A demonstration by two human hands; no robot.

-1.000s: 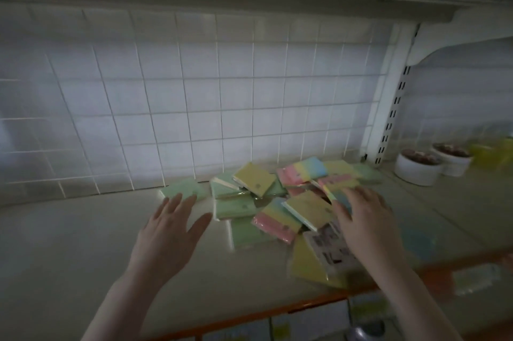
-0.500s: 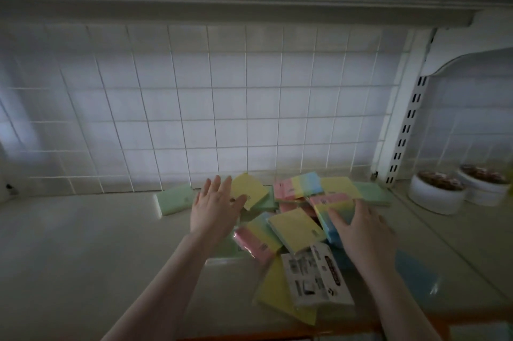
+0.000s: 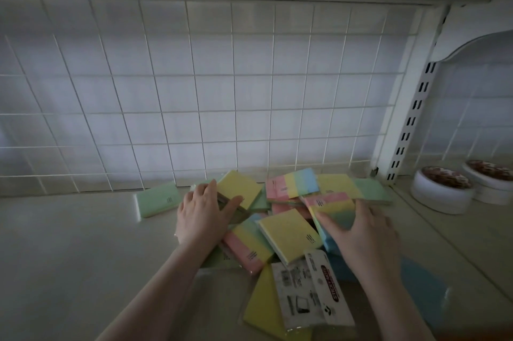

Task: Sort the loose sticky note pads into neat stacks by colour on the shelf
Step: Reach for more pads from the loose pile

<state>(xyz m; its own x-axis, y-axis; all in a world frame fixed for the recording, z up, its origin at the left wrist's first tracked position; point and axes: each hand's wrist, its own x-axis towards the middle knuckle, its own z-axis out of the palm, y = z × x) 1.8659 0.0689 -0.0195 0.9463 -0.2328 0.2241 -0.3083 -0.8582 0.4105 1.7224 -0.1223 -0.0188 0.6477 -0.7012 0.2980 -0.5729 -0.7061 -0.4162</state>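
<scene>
A loose heap of sticky note pads lies on the shelf [image 3: 69, 251] against the wire grid. My left hand [image 3: 201, 214] grips the edge of a yellow pad [image 3: 241, 190] at the heap's back left, thumb on top. My right hand [image 3: 361, 232] lies with spread fingers on a multicolour striped pad [image 3: 329, 203]. Between the hands sit another yellow pad [image 3: 288, 235] and a pink-and-yellow striped pad [image 3: 249, 246]. A single green pad [image 3: 158, 199] lies apart to the left. A packaged yellow pad with a white printed label [image 3: 308, 288] sits nearest me.
A white wire grid panel [image 3: 222, 96] closes the back of the shelf. A slotted white upright [image 3: 410, 124] stands at the right, with two round white tubs [image 3: 441, 188] beyond it. A blue sheet [image 3: 424, 290] lies at the front right. Bare shelf stretches to the left.
My left hand has moved right from the bare shelf into the heap and taken hold of the yellow pad. My right hand stays on the striped pad. The camera has come closer.
</scene>
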